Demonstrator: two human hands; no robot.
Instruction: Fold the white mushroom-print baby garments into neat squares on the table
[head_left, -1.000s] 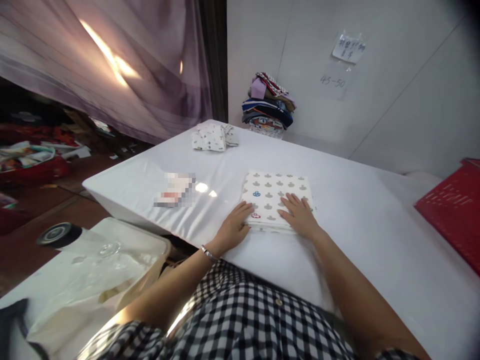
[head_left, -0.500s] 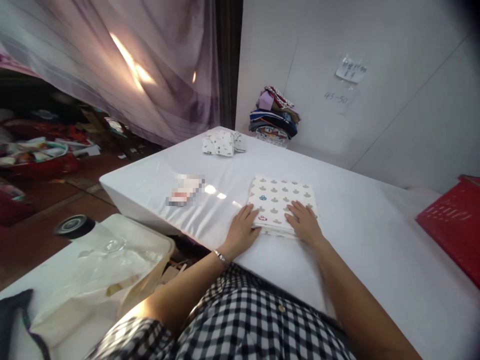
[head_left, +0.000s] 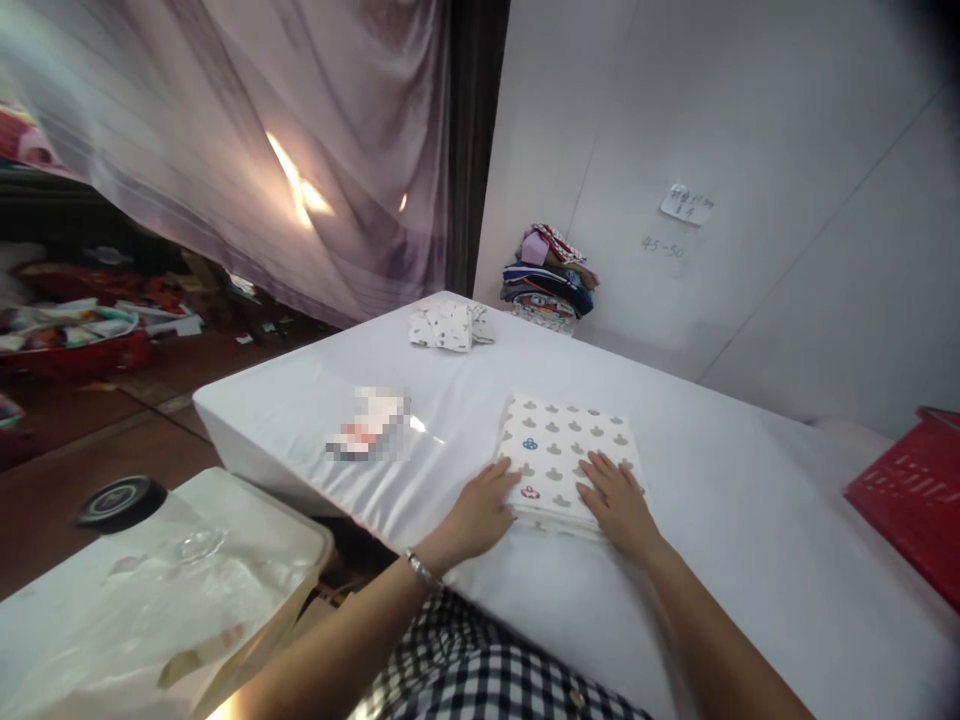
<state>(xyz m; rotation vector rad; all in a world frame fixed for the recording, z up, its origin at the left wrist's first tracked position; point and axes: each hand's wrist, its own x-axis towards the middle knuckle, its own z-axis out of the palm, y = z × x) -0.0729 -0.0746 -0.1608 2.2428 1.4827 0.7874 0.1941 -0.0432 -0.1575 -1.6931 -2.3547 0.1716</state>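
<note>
Pale wall panels (head_left: 615, 130) stand behind the white worktop (head_left: 750, 520). My left hand (head_left: 480, 508) rests at the near left corner of the folded cloth (head_left: 559, 445), fingers loosely together; my right hand (head_left: 616, 497) lies flat and spread over its near right part. I judge it light, soft and not fragile, though its layers could slide, so both sides, fingertips beneath the lowest fold, seem the best hold. Close below my left hand runs the worktop's near edge; rightward of my right hand the surface stretches to the red crate (head_left: 915, 500), well apart.
</note>
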